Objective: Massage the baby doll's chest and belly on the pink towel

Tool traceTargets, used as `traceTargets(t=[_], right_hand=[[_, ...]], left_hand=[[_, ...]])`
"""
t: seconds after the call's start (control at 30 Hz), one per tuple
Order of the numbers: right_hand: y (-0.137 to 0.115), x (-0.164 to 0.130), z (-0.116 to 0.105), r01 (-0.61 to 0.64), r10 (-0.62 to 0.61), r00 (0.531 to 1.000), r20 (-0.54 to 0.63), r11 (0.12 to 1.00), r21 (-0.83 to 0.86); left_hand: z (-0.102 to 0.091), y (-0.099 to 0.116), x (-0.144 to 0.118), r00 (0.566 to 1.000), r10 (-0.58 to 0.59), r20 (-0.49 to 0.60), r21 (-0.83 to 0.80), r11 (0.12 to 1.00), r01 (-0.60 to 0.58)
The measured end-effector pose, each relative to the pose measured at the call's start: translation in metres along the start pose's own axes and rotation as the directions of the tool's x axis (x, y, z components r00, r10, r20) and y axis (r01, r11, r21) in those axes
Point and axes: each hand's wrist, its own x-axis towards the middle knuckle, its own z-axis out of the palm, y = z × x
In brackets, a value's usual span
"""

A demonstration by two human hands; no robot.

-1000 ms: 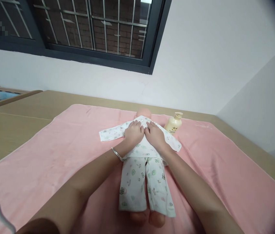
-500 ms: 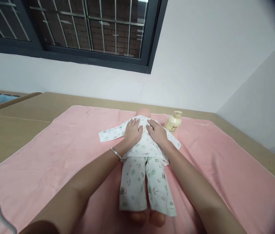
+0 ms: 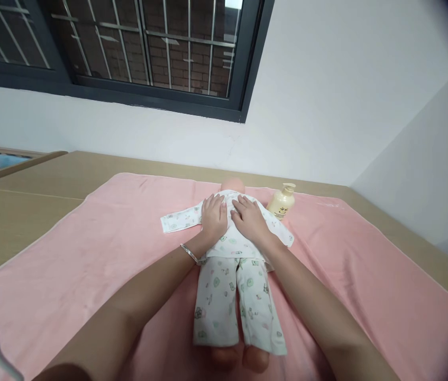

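- Doll (image 3: pixel 236 241), count 1: lies stretched out on the blanket, directly in front of you, head end away from you and feet toward you. Face up or face down: cannot tell.
- Your hands, count 2: both rest on the doll's upper body, side by side, a narrow strip of cloth between them.
- Left hand (image 3: pixel 213 216): laid flat, fingers extended, thumb toward the doll's midline.
- Right hand (image 3: pixel 249 218): likewise flat, fingers extended and slightly fanned, thumb also toward the doll's midline.
- Bracelet (image 3: pixel 189 253), count 1: silver, on your left wrist, beside the doll's waist.
- Shirt (image 3: pixel 234 248), count 1: white, printed, on the doll; 2 sleeves, one reaching out to each side of the doll.
- Trousers (image 3: pixel 218 301), count 1 pair: matching print, 2 legs, side by side on the doll.
- Feet (image 3: pixel 255 359), count 2: protrude at the doll's near end.
- Pump bottle (image 3: pixel 281 203), count 1: pale yellow, upright, right of the doll's shoulder, near the sleeve.
- Blanket (image 3: pixel 89 259), count 1: pink, under the doll and well out to both sides.
- Worktop (image 3: pixel 29 206), count 1: wooden, visible beyond the doll's head and far to either side.
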Motion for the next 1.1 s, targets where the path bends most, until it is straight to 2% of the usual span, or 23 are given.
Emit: traceTargets(t=[0.1,0.27,0.4,0.57,0.63,0.7,0.77,0.8,0.87,0.97,1.03,1.1], right_hand=[[-0.001,-0.001,0.0,0.025,-0.026,0.996,-0.086,1.0,-0.013],[0.0,0.002,0.0,0.002,0.002,0.999,-0.043,0.996,0.093],[0.003,0.004,-0.003,-0.018,0.028,0.995,-0.099,0.995,0.1],[0.005,0.004,-0.007,0.021,-0.029,0.987,0.16,0.998,0.051],[0.007,0.003,-0.019,0.026,-0.036,0.972,0.231,0.999,0.047],[0.011,0.001,-0.041,0.014,-0.03,0.962,0.271,0.998,0.061],[0.017,-0.003,-0.072,-0.031,0.007,0.973,0.23,0.994,0.104],[0.021,-0.007,-0.088,-0.052,0.028,0.985,0.172,0.989,0.138],[0.032,-0.013,-0.118,-0.125,0.117,0.992,0.05,0.975,0.181],[0.055,-0.017,-0.142,-0.223,0.246,0.966,-0.082,0.949,0.225],[0.072,-0.014,-0.141,-0.259,0.299,0.946,-0.126,0.93,0.259],[0.088,-0.006,-0.131,-0.257,0.316,0.936,-0.152,0.913,0.318]], left_hand=[[0.0,0.0,0.0,1.0,0.004,0.002,0.003,1.0,-0.004],[0.0,-0.001,0.001,1.0,0.006,0.0,-0.001,1.0,-0.006],[0.001,-0.002,0.002,1.0,0.01,0.002,-0.011,1.0,-0.01],[0.003,-0.004,0.003,1.0,-0.007,0.029,0.034,0.999,0.006],[0.001,-0.002,0.004,0.999,-0.012,0.042,0.072,0.997,0.008],[-0.004,0.004,0.005,0.999,0.008,0.048,0.094,0.995,-0.012],[-0.011,0.016,0.008,0.998,0.032,0.053,0.058,0.998,-0.035],[-0.014,0.024,0.01,0.998,0.033,0.061,0.002,0.999,-0.033],[-0.017,0.043,0.016,0.994,-0.006,0.105,-0.188,0.982,0.026],[-0.012,0.074,0.03,0.964,-0.105,0.246,-0.48,0.851,0.215],[-0.001,0.09,0.044,0.91,-0.15,0.386,-0.575,0.733,0.364],[0.012,0.103,0.06,0.815,-0.16,0.558,-0.603,0.596,0.53]])
